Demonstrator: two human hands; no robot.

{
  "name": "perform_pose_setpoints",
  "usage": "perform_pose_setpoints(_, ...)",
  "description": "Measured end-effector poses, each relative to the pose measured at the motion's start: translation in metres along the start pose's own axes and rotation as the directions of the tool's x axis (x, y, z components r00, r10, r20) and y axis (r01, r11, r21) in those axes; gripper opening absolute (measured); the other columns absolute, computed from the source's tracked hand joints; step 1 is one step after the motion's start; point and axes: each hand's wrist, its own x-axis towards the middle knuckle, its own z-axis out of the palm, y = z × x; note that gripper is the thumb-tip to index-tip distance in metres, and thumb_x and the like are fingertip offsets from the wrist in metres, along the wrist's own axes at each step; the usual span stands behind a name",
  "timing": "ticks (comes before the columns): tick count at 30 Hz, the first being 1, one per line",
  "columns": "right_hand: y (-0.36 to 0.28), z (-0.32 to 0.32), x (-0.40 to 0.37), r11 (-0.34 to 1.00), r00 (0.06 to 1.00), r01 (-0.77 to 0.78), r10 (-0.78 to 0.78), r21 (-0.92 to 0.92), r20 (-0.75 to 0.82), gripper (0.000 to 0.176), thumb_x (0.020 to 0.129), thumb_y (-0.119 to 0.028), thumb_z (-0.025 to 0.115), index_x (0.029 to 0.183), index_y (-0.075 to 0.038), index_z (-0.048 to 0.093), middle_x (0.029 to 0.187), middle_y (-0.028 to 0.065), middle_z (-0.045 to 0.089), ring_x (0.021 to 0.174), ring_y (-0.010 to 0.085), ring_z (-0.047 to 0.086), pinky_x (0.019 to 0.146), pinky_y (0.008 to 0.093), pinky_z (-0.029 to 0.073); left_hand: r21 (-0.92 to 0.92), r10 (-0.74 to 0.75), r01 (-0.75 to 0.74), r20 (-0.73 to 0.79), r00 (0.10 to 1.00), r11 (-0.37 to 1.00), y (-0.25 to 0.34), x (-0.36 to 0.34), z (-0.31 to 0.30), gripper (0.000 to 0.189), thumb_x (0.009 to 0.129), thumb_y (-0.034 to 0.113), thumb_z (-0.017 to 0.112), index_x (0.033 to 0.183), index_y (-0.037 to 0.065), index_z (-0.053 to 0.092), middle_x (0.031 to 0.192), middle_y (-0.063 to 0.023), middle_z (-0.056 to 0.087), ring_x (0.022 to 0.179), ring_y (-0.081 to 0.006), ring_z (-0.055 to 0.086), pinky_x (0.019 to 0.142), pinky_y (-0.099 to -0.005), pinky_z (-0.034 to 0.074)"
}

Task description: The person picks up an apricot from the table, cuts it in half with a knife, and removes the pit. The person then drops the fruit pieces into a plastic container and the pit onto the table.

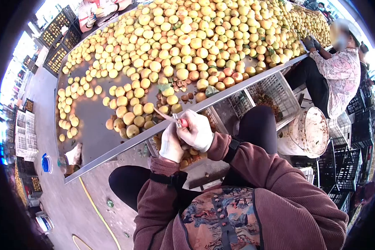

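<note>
Both of my hands wear white gloves and meet just over the near edge of a metal table (112, 155). My right hand (199, 132) is closed around a small knife (166, 115) with a red part showing at the grip and a thin blade pointing up and left. Pressed close beside it, my left hand (171, 143) has its fingers curled; whatever lies inside them is hidden. Yellow-orange apricots (130, 118) lie loose on the table just beyond the hands. Under my hands, a crate holds cut fruit pieces (191, 156), partly covered by the gloves.
A large apricot heap (196, 37) covers the far table. Pits and scraps (180, 84) lie among the fruit. At right are a white crate (275, 93), a stained bucket (304, 132) and a seated person (337, 71). Another person's gloved hands (100, 12) show at top left. A yellow hose (98, 210) crosses the floor.
</note>
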Motion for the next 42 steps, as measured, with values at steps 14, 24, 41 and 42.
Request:
perform_pose_setpoints(14,0.017,-0.021,0.013,0.194,0.704,-0.615,0.571,0.764,0.422,0.030,0.098,-0.040,0.053,0.094,-0.011,0.054,0.071,-0.0025,0.056,0.058,0.0073,0.054,0.051,0.0202,0.042,-0.848,-0.478,0.449,0.283,0.832,0.280,0.025,0.013,-0.011,0.010,0.096,0.010,0.049,0.100,0.001,0.054,0.075,-0.0029,0.049,0.058,-0.0107,0.040,0.052,-0.0285,0.037)
perform_pose_setpoints(24,0.012,0.003,0.013,0.474,0.838,-0.410,0.533,0.779,0.117,0.010,0.098,-0.016,0.054,0.094,-0.007,0.052,0.082,-0.0039,0.053,0.073,0.0034,0.048,0.067,0.0195,0.041,-0.543,-0.441,0.409,0.077,0.894,0.734,0.030,0.013,-0.002,0.024,0.091,0.024,0.064,0.104,0.005,0.058,0.077,-0.0008,0.058,0.065,-0.0073,0.052,0.058,-0.0218,0.043)
perform_pose_setpoints(41,0.004,-0.012,0.014,0.641,0.918,-0.380,0.352,0.667,0.184,0.012,0.097,-0.013,0.055,0.098,-0.005,0.046,0.087,-0.0019,0.047,0.081,0.0055,0.042,0.074,0.0199,0.040,-0.235,-0.098,0.065,-0.132,0.986,0.970,0.037,0.016,-0.017,0.027,0.095,0.025,0.062,0.108,0.002,0.059,0.084,-0.0017,0.060,0.072,-0.0072,0.052,0.064,-0.0223,0.044)
perform_pose_setpoints(42,0.005,-0.010,0.013,0.609,0.912,-0.385,0.366,0.694,0.185,0.012,0.097,-0.014,0.055,0.098,-0.005,0.046,0.087,-0.0021,0.047,0.081,0.0052,0.042,0.073,0.0198,0.040,-0.285,-0.149,0.117,-0.092,0.985,0.951,0.037,0.016,-0.017,0.026,0.095,0.025,0.062,0.107,0.002,0.059,0.083,0.0000,0.059,0.068,-0.0045,0.049,0.059,-0.0200,0.041)
